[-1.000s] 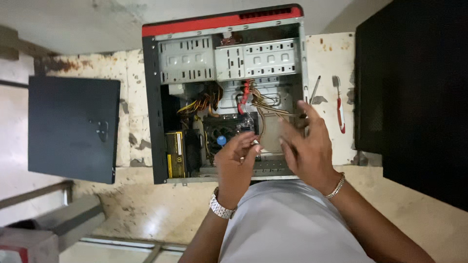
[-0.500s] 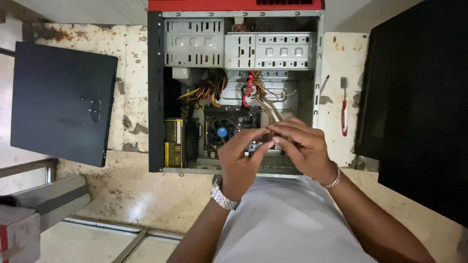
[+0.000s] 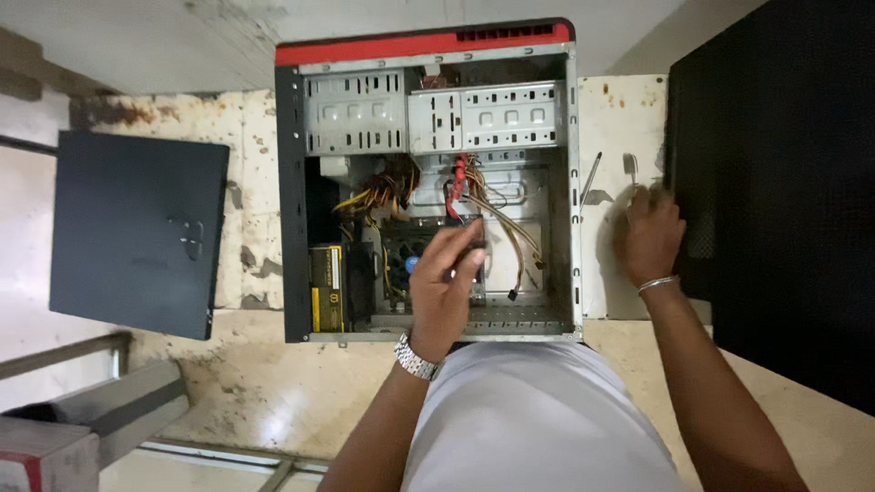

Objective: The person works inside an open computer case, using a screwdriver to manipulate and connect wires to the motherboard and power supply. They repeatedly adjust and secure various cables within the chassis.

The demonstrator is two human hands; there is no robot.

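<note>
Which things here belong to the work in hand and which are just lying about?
In hand:
open black-and-red computer case
left hand inside it, over the cables
right hand on the tool beside the case
slim metal screwdriver

Lying about:
flat black side panel
large black mesh panel

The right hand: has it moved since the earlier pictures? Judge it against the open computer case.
Yes. The right hand has left the inside of the open computer case and gone out past its right wall, onto the table by the screwdriver.
</note>
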